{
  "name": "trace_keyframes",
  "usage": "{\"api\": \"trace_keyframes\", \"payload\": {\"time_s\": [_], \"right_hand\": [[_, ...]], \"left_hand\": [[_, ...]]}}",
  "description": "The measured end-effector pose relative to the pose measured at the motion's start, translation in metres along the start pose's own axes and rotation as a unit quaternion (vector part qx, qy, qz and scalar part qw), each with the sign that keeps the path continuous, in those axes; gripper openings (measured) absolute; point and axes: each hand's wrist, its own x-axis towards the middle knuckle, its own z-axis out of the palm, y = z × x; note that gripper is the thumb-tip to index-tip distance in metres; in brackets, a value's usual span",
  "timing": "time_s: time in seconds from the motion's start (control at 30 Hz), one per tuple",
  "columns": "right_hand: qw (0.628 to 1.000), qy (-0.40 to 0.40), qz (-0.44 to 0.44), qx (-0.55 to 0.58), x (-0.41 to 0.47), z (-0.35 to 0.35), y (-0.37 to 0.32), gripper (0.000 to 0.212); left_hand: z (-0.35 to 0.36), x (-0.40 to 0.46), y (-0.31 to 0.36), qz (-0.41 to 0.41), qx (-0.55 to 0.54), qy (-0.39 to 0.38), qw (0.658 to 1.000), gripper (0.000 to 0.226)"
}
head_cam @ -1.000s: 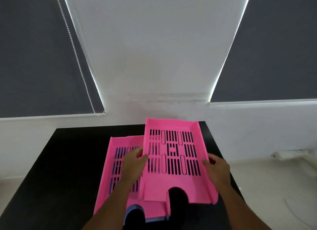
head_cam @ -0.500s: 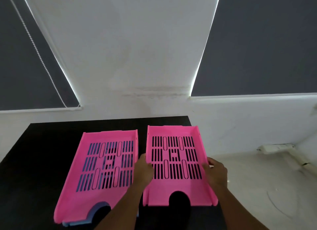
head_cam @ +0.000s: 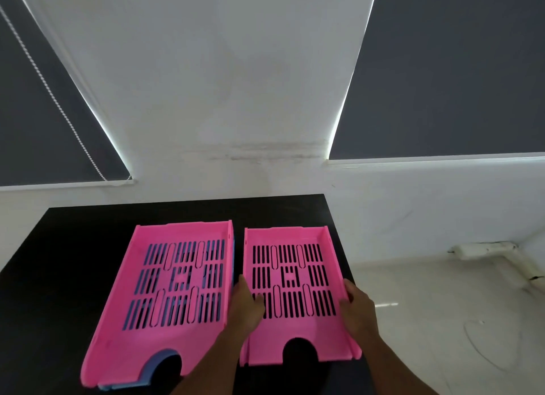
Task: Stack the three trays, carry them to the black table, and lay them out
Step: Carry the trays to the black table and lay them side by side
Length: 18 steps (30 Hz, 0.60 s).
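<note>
Fingers (head_cam: 348,291) astride tray (head_cam: 292,332), lengthwise away

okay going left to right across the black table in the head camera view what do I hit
Bare black table → pink tray stacked on a blue tray → left hand → second pink tray held at both sides → right hand → pale floor.

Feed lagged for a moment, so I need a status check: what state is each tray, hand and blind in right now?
Right pink tray: flat on black table, gripped at both sides.
Left pink tray: stacked on blue tray, unheld.
Blue tray: underneath, only edges showing.
Left hand: grip on right tray's left wall.
Right hand: grip on its right wall.
Window blinds: lowered.
</note>
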Motion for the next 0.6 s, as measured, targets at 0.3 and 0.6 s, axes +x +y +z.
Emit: {"api": "trace_keyframes", "payload": {"time_s": [0.3, 0.6], "right_hand": [[0.998, 0.051, 0.025, -0.004, 0.001, 0.010, -0.009, 0.021], [0.998, 0.063, -0.020, 0.002, -0.006, 0.055, -0.066, 0.015]], "left_hand": [[-0.009, 0.003, 0.008, 0.056, -0.027, -0.019, 0.998, 0.058], [-0.071, -0.001, 0.024, 0.141, -0.063, 0.054, 0.987, 0.044]]}}
